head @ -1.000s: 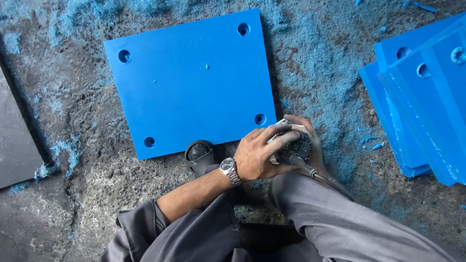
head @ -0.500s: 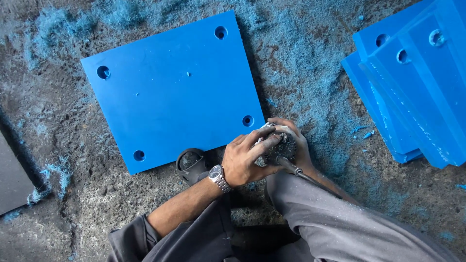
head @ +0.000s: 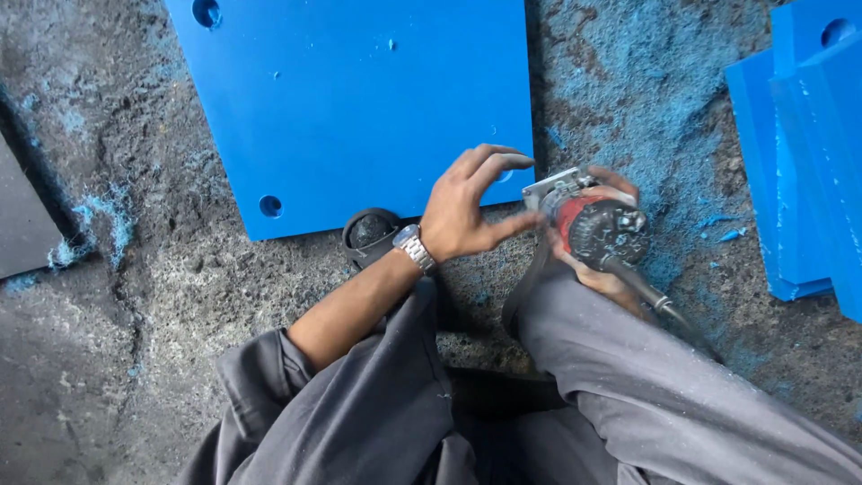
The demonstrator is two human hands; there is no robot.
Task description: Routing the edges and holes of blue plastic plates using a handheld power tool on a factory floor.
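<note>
A large blue plastic plate (head: 359,99) with round corner holes lies flat on the rough floor. My right hand (head: 603,269) grips a small red and grey power tool (head: 593,224) with a cable, held at the plate's near right corner. My left hand (head: 467,207), a metal watch on its wrist, hovers with fingers spread over that same corner, its thumb stretched toward the tool's grey base. The corner hole is mostly hidden under my fingers.
A stack of similar blue plates (head: 808,153) lies at the right. Blue shavings (head: 646,81) cover the floor between the plates. A dark shoe tip (head: 368,232) sits by the plate's near edge. A dark panel (head: 22,216) lies at the left.
My left hand has come off the tool and opened beside it. The tool has shifted slightly right of the plate corner. The view has moved closer.
</note>
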